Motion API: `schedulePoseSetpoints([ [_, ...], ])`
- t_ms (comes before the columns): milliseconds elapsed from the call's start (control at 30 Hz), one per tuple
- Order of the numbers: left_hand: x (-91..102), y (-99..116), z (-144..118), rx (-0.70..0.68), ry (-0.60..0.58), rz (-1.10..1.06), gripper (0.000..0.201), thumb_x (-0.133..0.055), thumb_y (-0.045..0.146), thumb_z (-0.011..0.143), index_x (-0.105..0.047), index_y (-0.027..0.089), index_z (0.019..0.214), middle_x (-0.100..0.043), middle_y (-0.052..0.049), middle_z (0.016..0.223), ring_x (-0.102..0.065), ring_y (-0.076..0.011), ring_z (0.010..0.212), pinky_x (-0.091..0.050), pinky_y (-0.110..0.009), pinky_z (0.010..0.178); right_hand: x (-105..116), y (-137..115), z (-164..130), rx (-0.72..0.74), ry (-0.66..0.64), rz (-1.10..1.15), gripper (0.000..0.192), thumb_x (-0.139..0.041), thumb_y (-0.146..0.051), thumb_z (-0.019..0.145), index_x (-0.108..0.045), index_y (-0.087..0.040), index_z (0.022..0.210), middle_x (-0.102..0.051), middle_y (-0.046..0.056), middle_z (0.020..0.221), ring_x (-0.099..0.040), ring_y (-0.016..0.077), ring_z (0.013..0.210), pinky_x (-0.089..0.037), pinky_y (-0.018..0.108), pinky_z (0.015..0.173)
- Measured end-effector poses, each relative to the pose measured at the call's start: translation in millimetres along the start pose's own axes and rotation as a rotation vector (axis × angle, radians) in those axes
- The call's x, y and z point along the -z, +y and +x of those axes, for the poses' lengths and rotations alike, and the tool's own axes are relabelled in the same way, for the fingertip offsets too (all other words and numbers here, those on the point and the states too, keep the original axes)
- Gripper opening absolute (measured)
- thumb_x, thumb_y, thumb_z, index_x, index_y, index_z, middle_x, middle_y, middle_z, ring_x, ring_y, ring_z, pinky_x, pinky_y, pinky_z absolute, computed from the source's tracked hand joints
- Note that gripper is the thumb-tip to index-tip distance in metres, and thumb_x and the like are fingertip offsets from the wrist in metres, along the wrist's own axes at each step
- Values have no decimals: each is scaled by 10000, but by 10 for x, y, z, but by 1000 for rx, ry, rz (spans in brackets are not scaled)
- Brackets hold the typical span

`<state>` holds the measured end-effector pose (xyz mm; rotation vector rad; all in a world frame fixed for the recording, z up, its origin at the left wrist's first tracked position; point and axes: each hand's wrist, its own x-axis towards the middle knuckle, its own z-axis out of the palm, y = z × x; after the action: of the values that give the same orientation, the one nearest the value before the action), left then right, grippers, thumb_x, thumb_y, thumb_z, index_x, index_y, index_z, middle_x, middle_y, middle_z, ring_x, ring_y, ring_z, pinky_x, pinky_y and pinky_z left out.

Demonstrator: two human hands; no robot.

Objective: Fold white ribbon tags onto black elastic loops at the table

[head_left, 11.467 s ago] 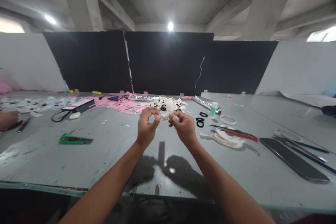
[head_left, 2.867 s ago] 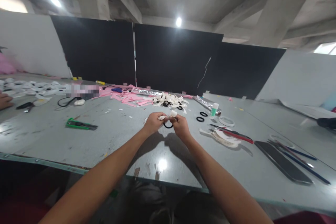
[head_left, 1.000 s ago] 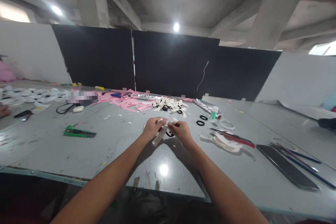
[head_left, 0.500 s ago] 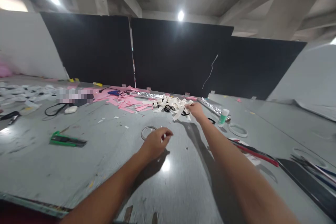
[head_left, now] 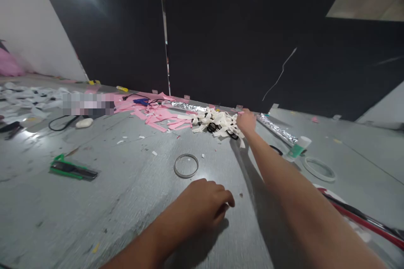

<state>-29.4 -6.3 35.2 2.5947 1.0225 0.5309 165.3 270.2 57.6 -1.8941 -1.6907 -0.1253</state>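
Note:
My right hand [head_left: 245,121] is stretched far out to the heap of white ribbon bows with black hair rings [head_left: 217,122] at the back of the grey table; its fingers rest on the heap's right edge, and what they grip is hidden. My left hand [head_left: 202,207] lies low on the table near me, fingers curled down, nothing visible in it. A clear tape ring [head_left: 186,165] lies flat just beyond it.
Pink paper scraps [head_left: 151,115] and a foil roll [head_left: 277,129] lie by the heap. A green cutter [head_left: 73,170] sits at left, a green-capped glue bottle [head_left: 298,147] and white tape ring [head_left: 317,168] at right, red-handled scissors [head_left: 356,218] nearer. Black panels close off the back.
Both hands were together working a white ribbon and black ring; they parted. My right hand reached out to the heap, my left dropped to the table, and the view leaned forward.

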Motion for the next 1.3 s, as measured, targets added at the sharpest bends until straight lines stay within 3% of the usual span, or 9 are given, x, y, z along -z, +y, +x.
schedulePoseSetpoints([
  [100,-5,36,-8,-12,-24,5,190,-552,185,803,-640,238,963,-699,-13,888,-629,-171,780,-416,-289,691,23,-276,20,380,-101,-65,491,-376,-56,811,-572,-149,1252,-586,134,1237,-511,240,1137,-340,322,984],
  [167,2,44,-15,-7,-21,9,180,-556,188,804,-639,240,956,-700,-7,885,-632,-172,779,-414,-291,690,3,-478,-15,550,-223,-133,517,-412,-24,777,-600,-172,1236,-602,108,1237,-526,226,1128,-348,286,962],
  [267,28,31,-23,2,-15,8,180,-554,182,806,-640,241,953,-699,-2,881,-634,-171,784,-414,-290,700,-59,-686,-131,599,-509,-279,446,-489,-50,753,-673,-175,1140,-664,112,1136,-594,228,1020,-402,261,846],
  [367,54,14,-27,13,-27,4,186,-557,173,801,-643,239,952,-700,-2,879,-634,-169,783,-415,-286,704,-99,-739,-244,605,-615,-312,382,-522,-64,743,-718,-191,1045,-702,96,1042,-633,207,906,-419,239,749],
  [467,53,5,-33,22,-31,2,183,-563,179,802,-646,242,952,-699,-5,884,-632,-165,782,-416,-281,706,-80,-709,-267,602,-609,-299,401,-515,-62,752,-705,-213,1070,-700,79,1057,-635,187,898,-417,222,731],
  [667,10,-4,-33,7,-17,14,176,-579,189,794,-651,244,945,-698,-9,865,-634,-166,768,-415,-283,701,-9,-623,-182,440,-395,-195,466,-469,-51,776,-626,-213,1183,-664,98,1125,-617,196,969,-417,242,776],
  [933,43,36,-21,-12,-22,-1,182,-582,167,785,-655,240,935,-705,-8,873,-644,-171,779,-419,-281,691,-63,-522,-280,638,-467,-320,513,-433,-62,822,-588,-262,1269,-614,124,1202,-576,234,1061,-403,281,856],
  [1100,4,25,-34,-18,-17,-1,184,-580,173,790,-652,249,942,-705,0,877,-641,-162,774,-418,-276,692,-103,-564,-266,604,-463,-366,513,-429,-86,838,-522,-202,1329,-631,135,1182,-591,223,1040,-420,269,822],
  [1300,-4,-8,-54,-2,-22,6,178,-578,189,797,-651,251,947,-706,-1,878,-640,-168,774,-413,-280,688,-239,-587,-393,583,-427,-419,401,-420,-99,847,-632,-180,1177,-621,171,1135,-549,282,1080,-424,349,838],
])
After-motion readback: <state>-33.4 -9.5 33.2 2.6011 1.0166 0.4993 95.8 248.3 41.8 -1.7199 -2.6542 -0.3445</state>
